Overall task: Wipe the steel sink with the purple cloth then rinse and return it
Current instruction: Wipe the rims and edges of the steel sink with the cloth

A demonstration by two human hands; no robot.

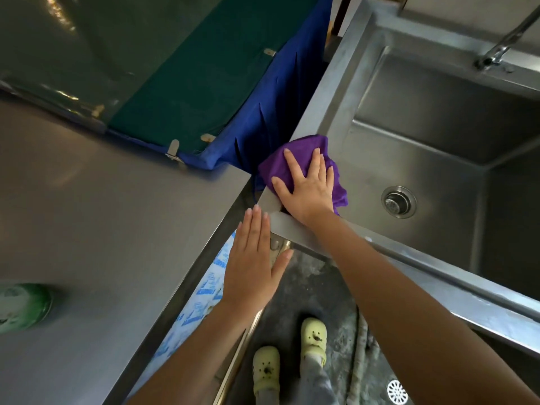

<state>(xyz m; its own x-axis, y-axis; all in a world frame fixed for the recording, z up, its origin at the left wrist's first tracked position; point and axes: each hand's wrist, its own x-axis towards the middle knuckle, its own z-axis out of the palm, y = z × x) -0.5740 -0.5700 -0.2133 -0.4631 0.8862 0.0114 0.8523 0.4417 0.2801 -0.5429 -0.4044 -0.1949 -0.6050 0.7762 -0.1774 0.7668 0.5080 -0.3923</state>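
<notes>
The purple cloth (277, 168) lies bunched on the near left corner of the steel sink (318, 100), on its rim, with part hanging into the basin. My right hand (305, 188) presses flat on the cloth, fingers spread and straight. My left hand (252, 258) hovers flat, fingers together, over the gap between the sink corner and the steel counter, holding nothing. The basin looks dry, with a round drain strainer (399, 201) in its floor.
A steel counter (102, 214) fills the left, with a green blurred object (23, 306) at its near edge. Blue and green fabric (222, 92) hangs behind it. A faucet (508, 39) stands at the sink's far right. My feet (314, 336) stand on the dark floor.
</notes>
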